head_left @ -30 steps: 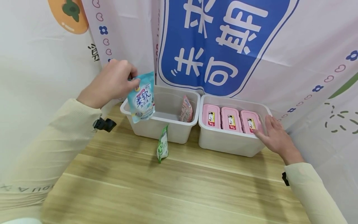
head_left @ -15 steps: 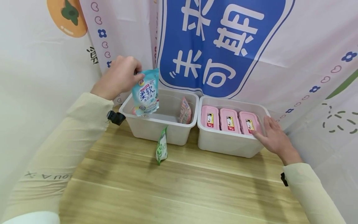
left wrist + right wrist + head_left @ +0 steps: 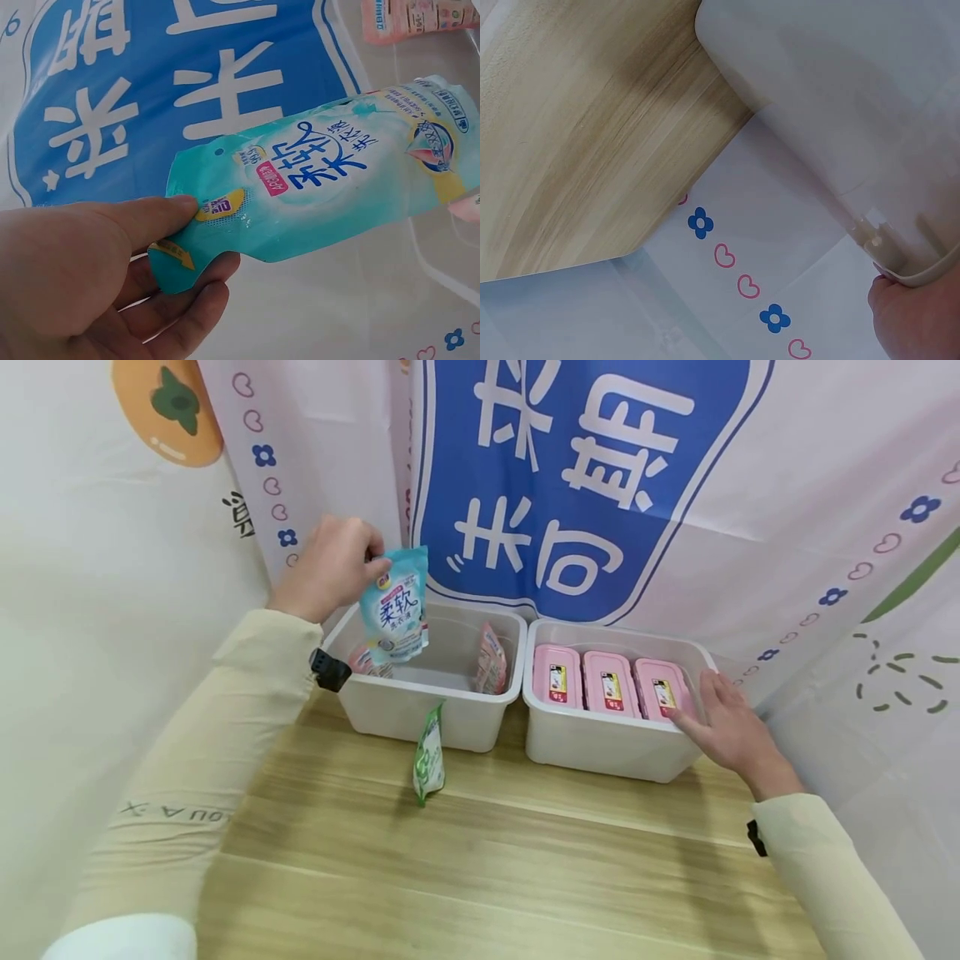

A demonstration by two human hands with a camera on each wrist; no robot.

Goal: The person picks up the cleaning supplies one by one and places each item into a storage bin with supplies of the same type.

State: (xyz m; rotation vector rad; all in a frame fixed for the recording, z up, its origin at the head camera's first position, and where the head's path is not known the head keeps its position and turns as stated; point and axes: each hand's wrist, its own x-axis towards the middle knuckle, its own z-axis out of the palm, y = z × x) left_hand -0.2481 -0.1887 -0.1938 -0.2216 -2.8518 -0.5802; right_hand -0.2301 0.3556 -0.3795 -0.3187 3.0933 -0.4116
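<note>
My left hand [image 3: 333, 567] pinches a turquoise laundry detergent pouch [image 3: 395, 610] by its top corner, and the pouch hangs over the left white bin [image 3: 420, 714]. In the left wrist view the thumb lies on the printed face of the pouch [image 3: 322, 187], with the other fingers behind it. Pink pouches stand inside that bin: one at its right end [image 3: 491, 662], another partly hidden at its left end [image 3: 367, 662]. My right hand [image 3: 731, 727] rests on the right rim of the second white bin [image 3: 607, 747], its fingers fairly straight.
Pink lidded boxes [image 3: 611, 681] fill much of the right bin. A green and white pouch [image 3: 429, 758] stands on the wooden table [image 3: 480, 860] in front of the left bin. Printed cloth [image 3: 750, 552] hangs close behind the bins and along both sides.
My left hand has carried the turquoise pouch a little rightward and farther over the left bin, uncovering the pink pouch at its left end. The right hand stays on the rim.
</note>
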